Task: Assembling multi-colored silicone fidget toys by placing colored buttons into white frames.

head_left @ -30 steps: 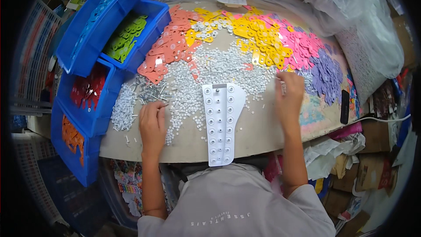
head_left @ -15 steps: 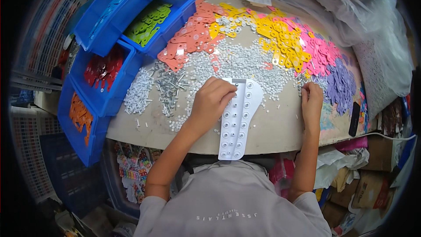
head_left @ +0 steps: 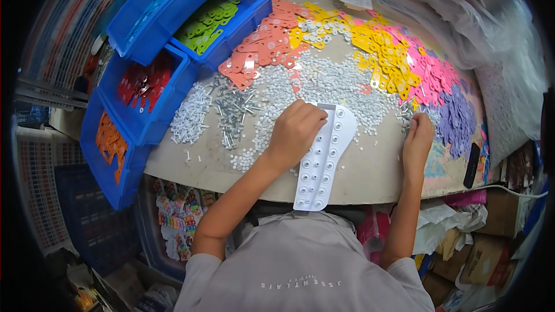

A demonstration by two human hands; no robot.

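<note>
A long white plastic board (head_left: 315, 176) with rows of round raised cups lies on the table before me, its wider end away from me. My left hand (head_left: 296, 134) rests over its upper left edge. Thumb and fingertips are pinched together there; whatever they hold is hidden. My right hand (head_left: 418, 141) is at a small heap of metal pins (head_left: 406, 117), its fingertips drawn together and bent down. Whether a pin is between them is too small to see. Many small white round caps (head_left: 341, 95) spread beyond the board.
Blue bins (head_left: 173, 110) at left hold blue, green, red and orange plastic pieces. Coral (head_left: 260, 52), yellow (head_left: 387, 63), pink (head_left: 430, 72) and purple pieces (head_left: 457, 118) form an arc. White pins (head_left: 189, 117), metal pins (head_left: 234, 110) and a black phone-like object (head_left: 472, 164) lie nearby.
The whole view has shifted slightly, so the table's contents appear farther right. Both hands keep nearly the same places, left at the board's top and right by the small pin heap.
</note>
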